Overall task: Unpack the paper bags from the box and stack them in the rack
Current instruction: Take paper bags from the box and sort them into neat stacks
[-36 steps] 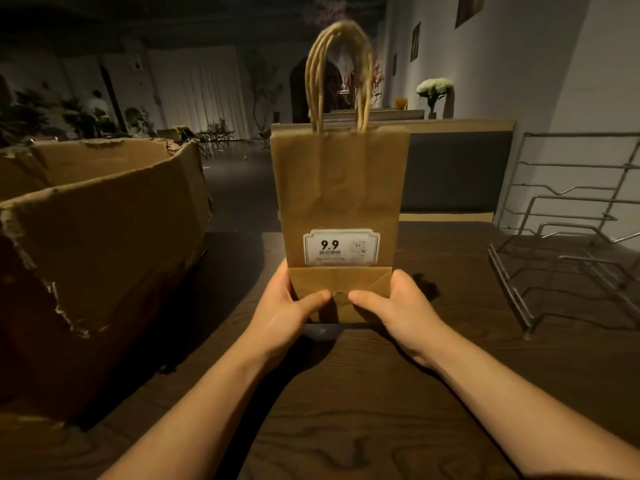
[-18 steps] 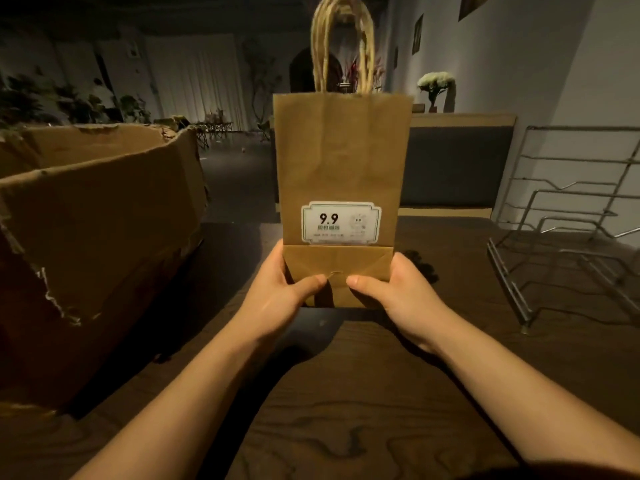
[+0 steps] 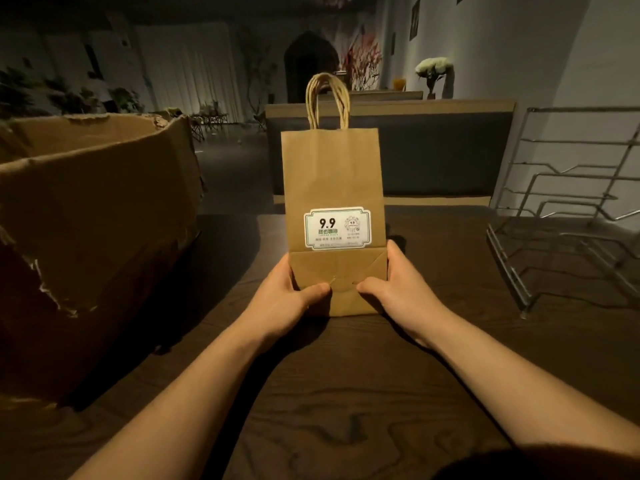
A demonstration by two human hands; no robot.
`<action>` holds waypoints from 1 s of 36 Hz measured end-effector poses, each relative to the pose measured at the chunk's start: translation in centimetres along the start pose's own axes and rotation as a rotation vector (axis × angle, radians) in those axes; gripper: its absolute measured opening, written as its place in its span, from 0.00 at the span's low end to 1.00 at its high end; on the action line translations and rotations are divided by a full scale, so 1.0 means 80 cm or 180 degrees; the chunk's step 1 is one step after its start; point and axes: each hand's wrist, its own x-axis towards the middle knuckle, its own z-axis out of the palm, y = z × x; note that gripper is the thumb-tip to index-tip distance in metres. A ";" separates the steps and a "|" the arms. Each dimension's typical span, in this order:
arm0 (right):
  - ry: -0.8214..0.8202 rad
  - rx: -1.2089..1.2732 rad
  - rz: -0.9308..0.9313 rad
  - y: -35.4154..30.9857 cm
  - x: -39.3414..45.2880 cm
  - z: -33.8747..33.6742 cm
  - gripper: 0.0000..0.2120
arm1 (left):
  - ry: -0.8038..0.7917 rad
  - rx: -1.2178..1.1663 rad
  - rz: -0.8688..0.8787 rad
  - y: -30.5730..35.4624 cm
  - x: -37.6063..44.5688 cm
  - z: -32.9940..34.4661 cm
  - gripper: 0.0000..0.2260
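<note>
Upright near the table's (image 3: 346, 427) middle, flat paper bag (image 3: 332, 188) pinched at its folded base by left hand (image 3: 284, 299) and right hand (image 3: 403, 289), likely squared for stacking; between torn box (image 3: 90, 216), left edge, and wire rack (image 3: 568, 216), right edge.

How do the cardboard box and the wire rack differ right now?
The cardboard box stands to the left of the paper bag; the wire rack stands to its right. The box has solid, torn brown walls; the rack is open metal wire. Both rest on the dark wooden table, untouched by either hand.
</note>
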 end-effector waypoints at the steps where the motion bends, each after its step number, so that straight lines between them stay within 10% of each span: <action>1: 0.0038 -0.0005 0.0008 -0.001 0.001 0.000 0.23 | 0.0009 0.0012 0.0007 0.001 0.000 0.000 0.19; 10: 0.0659 -0.0134 0.0594 0.002 0.016 -0.047 0.31 | 0.0188 0.0269 0.0065 -0.002 -0.003 0.001 0.17; 25: 0.0864 -0.2807 0.1771 0.024 0.031 -0.114 0.37 | -0.0047 0.0796 0.0194 -0.006 -0.003 0.007 0.11; 31: 0.0970 -0.3004 0.1442 0.025 0.027 -0.112 0.45 | -0.0077 0.0844 0.0230 -0.006 -0.004 0.005 0.11; 36: 0.1417 -0.2948 -0.0074 0.008 0.023 -0.101 0.39 | -0.0079 0.0907 0.0264 -0.006 -0.002 0.005 0.12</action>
